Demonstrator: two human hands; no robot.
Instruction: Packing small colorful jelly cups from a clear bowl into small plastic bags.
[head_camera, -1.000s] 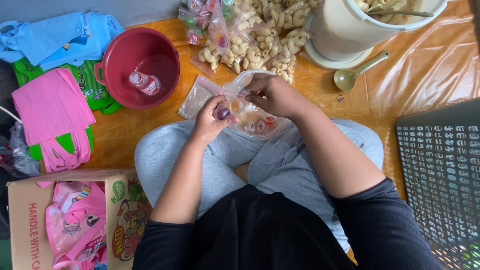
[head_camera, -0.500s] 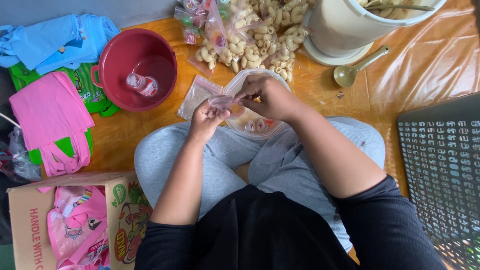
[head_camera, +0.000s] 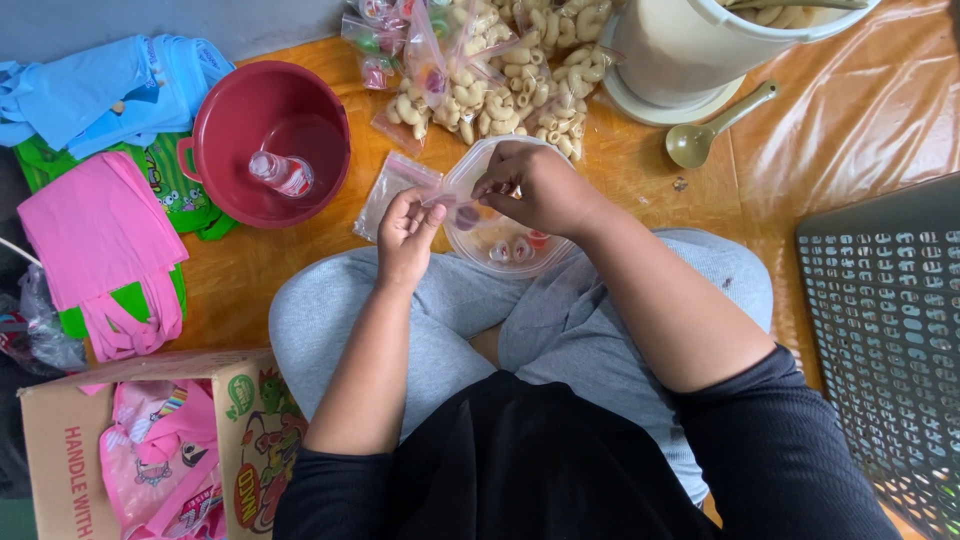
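My left hand (head_camera: 408, 236) and my right hand (head_camera: 535, 187) meet over my lap and pinch a small clear plastic bag (head_camera: 440, 194) with a pink strip between them. Under my right hand sits a clear round container (head_camera: 500, 240) with small red and pink items in it. Flat clear bags (head_camera: 392, 188) lie on the floor just left of my left hand. Beyond my hands lies a pile of filled snack bags (head_camera: 480, 70) with pale curled crackers.
A red basin (head_camera: 268, 142) holding a small bottle (head_camera: 282, 173) stands at the left. Blue, green and pink cloth bags (head_camera: 98, 220) lie further left. A cardboard box (head_camera: 150, 450) is at lower left, a cream bucket (head_camera: 700, 45) and ladle (head_camera: 715, 125) at top right, a dark crate (head_camera: 885, 340) right.
The view has shifted a little. My hands have drawn slightly apart on the small bag, and the round container under them now shows more plainly.
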